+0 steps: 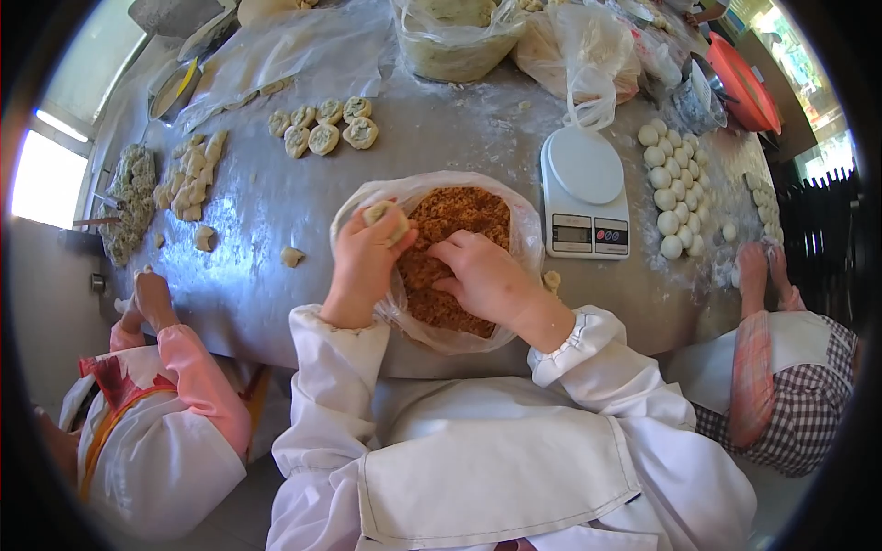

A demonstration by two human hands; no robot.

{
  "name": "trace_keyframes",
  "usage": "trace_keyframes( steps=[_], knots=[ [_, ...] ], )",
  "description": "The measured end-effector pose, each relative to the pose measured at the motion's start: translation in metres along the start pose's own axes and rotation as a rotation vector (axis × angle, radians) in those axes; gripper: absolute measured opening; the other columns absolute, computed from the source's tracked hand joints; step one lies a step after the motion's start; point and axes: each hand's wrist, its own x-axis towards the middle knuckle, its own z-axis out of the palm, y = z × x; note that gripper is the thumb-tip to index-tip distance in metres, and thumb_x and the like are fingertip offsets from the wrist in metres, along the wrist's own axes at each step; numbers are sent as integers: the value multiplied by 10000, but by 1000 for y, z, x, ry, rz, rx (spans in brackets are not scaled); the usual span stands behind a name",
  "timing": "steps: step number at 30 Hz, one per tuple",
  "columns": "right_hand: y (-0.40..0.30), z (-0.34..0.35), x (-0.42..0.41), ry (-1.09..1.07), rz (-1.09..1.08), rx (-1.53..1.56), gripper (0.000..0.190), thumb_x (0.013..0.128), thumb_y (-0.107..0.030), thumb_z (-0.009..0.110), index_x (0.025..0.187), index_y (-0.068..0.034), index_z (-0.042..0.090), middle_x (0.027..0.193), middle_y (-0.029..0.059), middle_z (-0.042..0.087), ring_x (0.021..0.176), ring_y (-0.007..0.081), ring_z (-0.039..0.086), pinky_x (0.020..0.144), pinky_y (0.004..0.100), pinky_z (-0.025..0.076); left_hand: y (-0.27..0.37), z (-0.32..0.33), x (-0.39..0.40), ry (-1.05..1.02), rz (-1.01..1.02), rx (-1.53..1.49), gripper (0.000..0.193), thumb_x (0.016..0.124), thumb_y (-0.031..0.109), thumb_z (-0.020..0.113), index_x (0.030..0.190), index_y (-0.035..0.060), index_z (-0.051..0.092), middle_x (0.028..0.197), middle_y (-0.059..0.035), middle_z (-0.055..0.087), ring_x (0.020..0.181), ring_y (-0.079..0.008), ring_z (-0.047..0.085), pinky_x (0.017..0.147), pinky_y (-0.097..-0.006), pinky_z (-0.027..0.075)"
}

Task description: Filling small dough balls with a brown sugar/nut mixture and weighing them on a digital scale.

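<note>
My left hand (368, 258) grips a pale piece of dough (387, 219) over the left rim of a bowl lined with a clear plastic bag (529, 231). Reddish-brown crumbly filling (458, 206) fills this bowl. At the filling's surface is my right hand (486, 279), thumb and fingers spread, with the fingertips down at the crumbs. Whether those fingertips pinch any filling cannot be seen. Right of the bowl stands a white digital kitchen scale (586, 186) with a bare round platform.
Filled dough rounds (324, 131), dough pieces (189, 179) and a green-flecked mass (131, 200) lie leftward. Smooth dough balls (672, 186) sit beyond the scale. A bagged tub (451, 45) stands at the back. Co-workers' hands (153, 299) work on the left and hands (754, 272) on the right.
</note>
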Motion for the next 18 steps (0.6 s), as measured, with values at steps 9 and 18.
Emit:
trace_keyframes(
  steps=[9,18],
  knots=[
    [19,-24,-3,-53,182,-124,276,773,-111,714,1022,-35,624,963,197,605,904,383,611,787,433,500,-4,10,-40,-88,-110,-199,254,958,70,506,1201,-1,531,1070,-118,597,953,-218,631,770,-255,571],
    [22,-21,1,-40,120,-150,171,814,-119,660,952,-25,623,905,202,611,860,376,619,760,437,499,-26,12,-59,-199,-176,-314,290,1006,192,456,1232,16,500,1075,-122,609,963,-238,634,833,-306,562]
  ],
)
